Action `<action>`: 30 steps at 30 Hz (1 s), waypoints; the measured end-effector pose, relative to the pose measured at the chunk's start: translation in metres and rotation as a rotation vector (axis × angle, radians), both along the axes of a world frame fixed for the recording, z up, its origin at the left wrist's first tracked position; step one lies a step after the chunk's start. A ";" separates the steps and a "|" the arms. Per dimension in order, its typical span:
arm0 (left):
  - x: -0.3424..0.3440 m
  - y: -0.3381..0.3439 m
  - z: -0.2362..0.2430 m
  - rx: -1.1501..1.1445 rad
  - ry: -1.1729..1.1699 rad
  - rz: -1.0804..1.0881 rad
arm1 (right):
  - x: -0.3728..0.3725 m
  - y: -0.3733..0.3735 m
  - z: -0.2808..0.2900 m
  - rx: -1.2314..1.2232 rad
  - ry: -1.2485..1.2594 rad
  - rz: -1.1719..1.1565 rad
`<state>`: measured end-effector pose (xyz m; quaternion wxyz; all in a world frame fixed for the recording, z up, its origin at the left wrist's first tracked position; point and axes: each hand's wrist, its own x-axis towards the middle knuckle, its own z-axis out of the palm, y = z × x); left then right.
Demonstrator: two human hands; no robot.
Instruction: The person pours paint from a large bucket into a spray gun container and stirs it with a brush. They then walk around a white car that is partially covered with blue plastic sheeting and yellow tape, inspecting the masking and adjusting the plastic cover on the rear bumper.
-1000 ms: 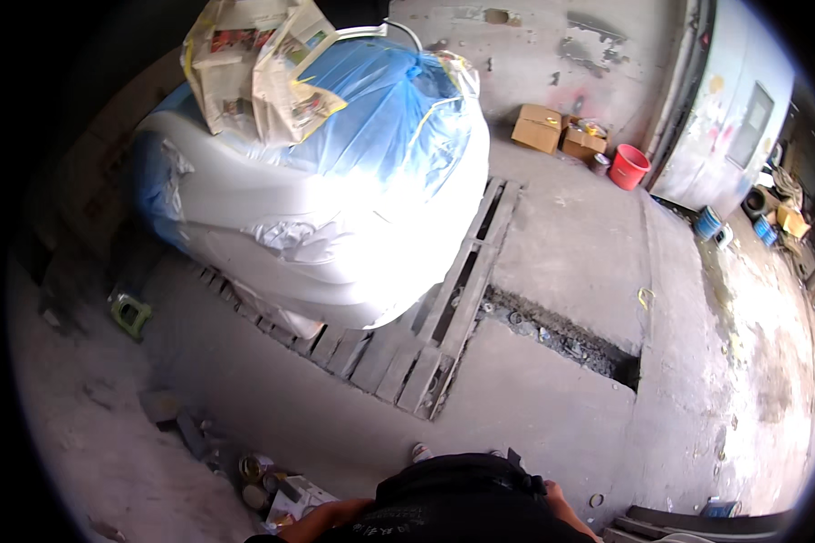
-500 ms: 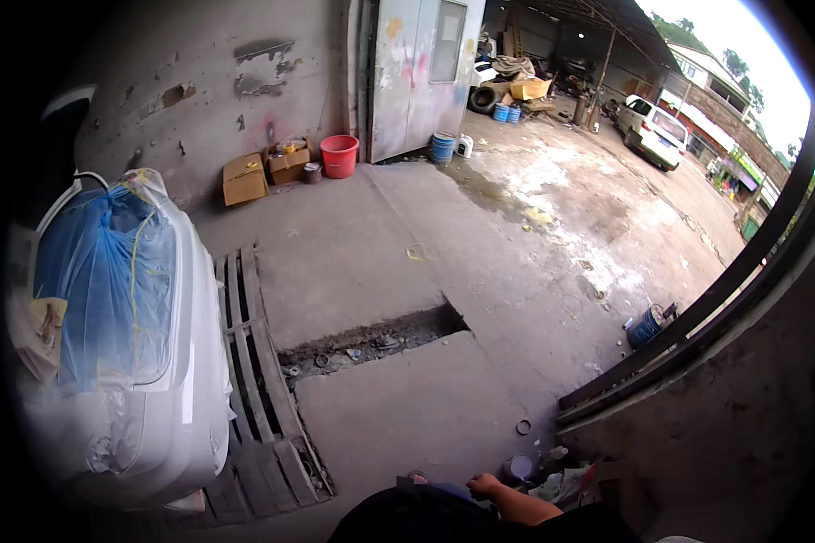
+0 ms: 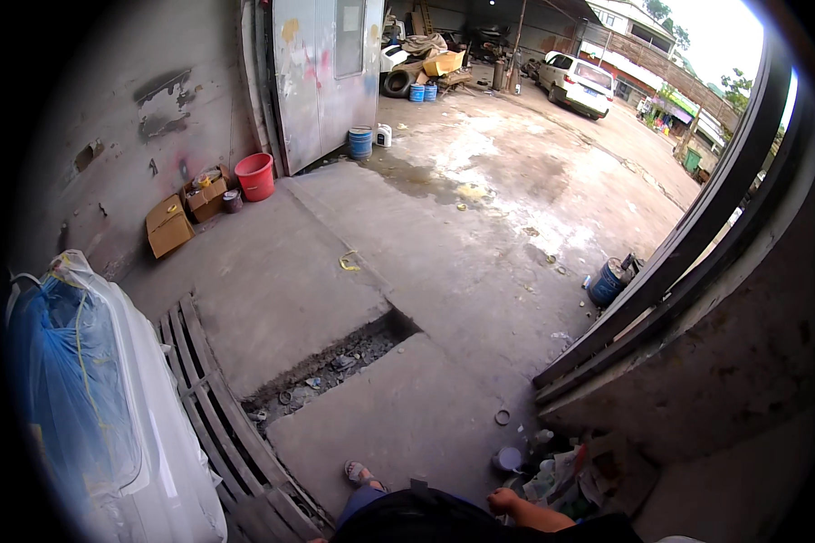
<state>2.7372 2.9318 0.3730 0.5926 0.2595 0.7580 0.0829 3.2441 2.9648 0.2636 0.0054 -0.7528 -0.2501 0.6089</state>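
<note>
My right hand point(image 3: 507, 500) hangs low at the bottom edge, fingers curled in, and nothing shows in it. Below and beside it lies a heap of rubbish point(image 3: 561, 480) with a round purple-grey tub point(image 3: 508, 458) at its near left side. The hand appears apart from both. My left hand does not show. A sandalled foot point(image 3: 358, 472) stands on the concrete floor beside the slatted grating point(image 3: 222, 416).
A debris-filled trench point(image 3: 335, 365) cuts the floor ahead. At left stands a white vehicle point(image 3: 145, 389) under blue plastic sheeting point(image 3: 72, 380). A red bucket point(image 3: 255, 177) and cardboard boxes point(image 3: 169, 226) line the wall. A dark metal frame point(image 3: 670, 271) and blue drum point(image 3: 607, 283) are right.
The view has swung right and moved, so the wall, bucket and trench sit further left. My right hand has shifted slightly right and down in the picture. The sandalled foot now shows more fully.
</note>
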 end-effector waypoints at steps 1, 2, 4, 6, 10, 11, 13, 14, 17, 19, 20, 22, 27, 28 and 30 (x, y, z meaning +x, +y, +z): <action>-0.006 0.008 -0.002 -0.007 0.004 0.013 | -0.007 0.006 0.003 -0.015 -0.044 0.050; -0.013 0.015 -0.008 -0.009 0.008 0.013 | -0.013 0.014 0.008 -0.011 -0.077 0.112; -0.033 0.026 -0.015 -0.019 0.025 0.027 | -0.055 0.052 0.076 -0.002 -0.133 0.246; -0.048 0.051 -0.024 -0.016 0.021 -0.008 | -0.042 0.061 0.032 0.304 -0.254 0.647; -0.100 0.094 -0.033 -0.015 0.054 -0.038 | -0.083 0.139 0.024 0.166 -0.148 0.279; -0.117 0.105 -0.033 -0.010 0.073 -0.039 | -0.107 0.172 0.046 0.130 -0.055 0.082; -0.144 0.128 -0.033 -0.001 0.104 -0.068 | -0.140 0.225 0.083 0.161 0.028 -0.101; -0.156 0.143 -0.033 -0.003 0.120 -0.102 | -0.149 0.243 0.092 0.230 0.023 -0.090; -0.194 0.187 -0.031 -0.019 0.161 -0.125 | -0.170 0.290 0.097 0.280 0.060 -0.049; -0.213 0.204 -0.044 0.117 -0.014 0.222 | -0.179 0.311 0.095 0.270 0.039 -0.032; -0.218 0.211 -0.055 0.089 -0.006 0.243 | -0.181 0.320 0.094 0.261 0.027 -0.022; -0.222 0.232 -0.064 0.030 0.015 0.286 | -0.177 0.331 0.083 0.155 0.005 -0.008; -0.195 0.288 -0.064 0.002 0.143 0.000 | -0.171 0.354 0.062 -0.077 -0.097 0.116; -0.187 0.305 -0.065 -0.008 0.140 -0.005 | -0.167 0.360 0.050 -0.106 -0.127 0.168; -0.175 0.342 -0.062 -0.033 0.145 -0.009 | -0.161 0.391 0.038 -0.143 -0.147 0.268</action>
